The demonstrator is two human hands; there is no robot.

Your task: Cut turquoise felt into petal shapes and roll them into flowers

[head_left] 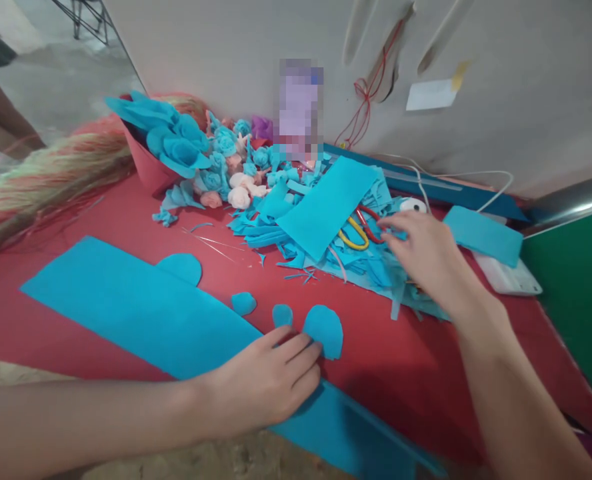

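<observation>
My left hand (279, 377) lies palm down across a long blue paper strip (141, 307), its fingers stretched forward and pressing on it. Its fingertips reach the edge of a rounded blue piece (325, 331). Smaller blue cut pieces (244, 303) lie beside them, and another rounded piece (182, 269) is partly under the strip. At the heap of blue scraps (266, 223), my right hand (411, 243) has thumb and fingertips closed at the red handle of scissors (369, 224). A yellow loop handle (355, 237) is beside it; the blades are hidden.
A blue sheet (331, 207) covers part of the scraps. Behind are paper roses (225, 141) and a red cone (149, 163) holding blue petals. A broom (56, 177) lies left; a blue stack (486, 233) sits on a white object (511, 275) at right. Cords hang against the wall.
</observation>
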